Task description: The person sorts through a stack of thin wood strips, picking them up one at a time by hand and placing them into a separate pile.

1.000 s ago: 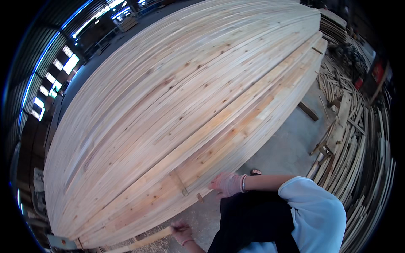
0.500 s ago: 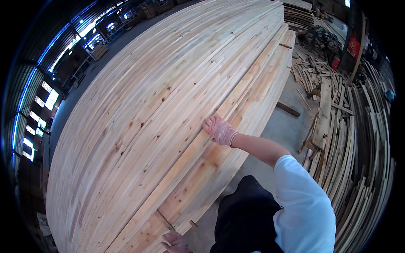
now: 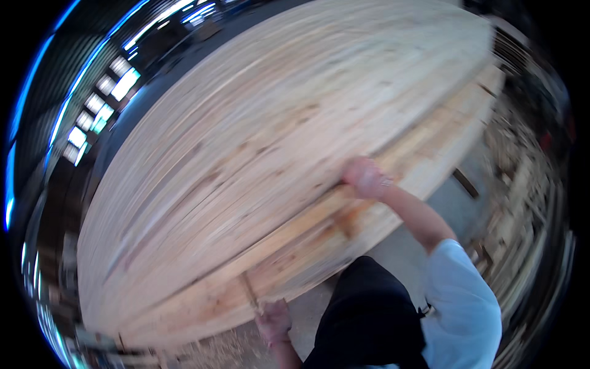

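A long pale board (image 3: pixel 289 230) lies along the near side of a wide stack of planks (image 3: pixel 258 129). My right hand (image 3: pixel 365 177), in a pinkish work glove, is closed over this board's far edge, its fingers at the dark gap beside the neighbouring plank. A thin wooden strip (image 3: pixel 249 289) lies crosswise over the lower, knotty plank on the near side. At its near end is my left hand (image 3: pixel 274 320), also gloved, with fingers curled round the end of the strip. Motion blur hides the finger detail of both hands.
Loose offcuts and long slats (image 3: pixel 522 209) are heaped on the floor at right. A short dark wooden piece (image 3: pixel 465 183) sticks out near the stack's right side. Wood shavings (image 3: pixel 227 347) lie below the near edge. Bright windows (image 3: pixel 126 84) line the far left wall.
The whole view has swung, so the stack appears turned and shifted right. My left hand has come up to the thin strip's end and closed on it. My right hand stays on the board.
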Demonstrator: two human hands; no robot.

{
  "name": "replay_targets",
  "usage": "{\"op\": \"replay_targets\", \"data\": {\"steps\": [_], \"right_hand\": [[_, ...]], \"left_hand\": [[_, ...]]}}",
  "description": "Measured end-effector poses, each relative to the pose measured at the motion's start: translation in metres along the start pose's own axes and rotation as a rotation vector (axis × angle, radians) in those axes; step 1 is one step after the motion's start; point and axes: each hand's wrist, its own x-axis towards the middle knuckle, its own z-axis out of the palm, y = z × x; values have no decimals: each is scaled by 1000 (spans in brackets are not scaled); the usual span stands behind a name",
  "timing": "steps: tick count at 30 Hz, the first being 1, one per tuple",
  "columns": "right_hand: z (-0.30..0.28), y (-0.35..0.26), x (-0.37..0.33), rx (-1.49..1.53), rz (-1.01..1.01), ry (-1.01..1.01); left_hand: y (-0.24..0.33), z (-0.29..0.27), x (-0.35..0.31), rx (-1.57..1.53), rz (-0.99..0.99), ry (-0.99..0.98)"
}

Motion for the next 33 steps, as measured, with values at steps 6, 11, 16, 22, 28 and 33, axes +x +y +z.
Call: {"op": "replay_targets", "data": {"steps": [6, 11, 16, 22, 28, 33], "right_hand": [[-1, -23, -31, 86, -231, 105], [57, -13, -93, -213, -242, -400], [12, -31, -136, 248, -327, -807], [69, -4, -164, 1026, 41, -873], [67, 18, -195, 510, 347, -899], [61, -16, -201, 340, 324, -867]], "left_hand": [[-32, 43, -14, -26, -105, -35], [-38, 17, -4, -165, -194, -98], [-42, 23, -30, -324, 31, -341], [-19, 16, -55, -365, 37, -125], [16, -6, -65, -336, 98, -78], [43, -26, -69, -288, 153, 42]]}}
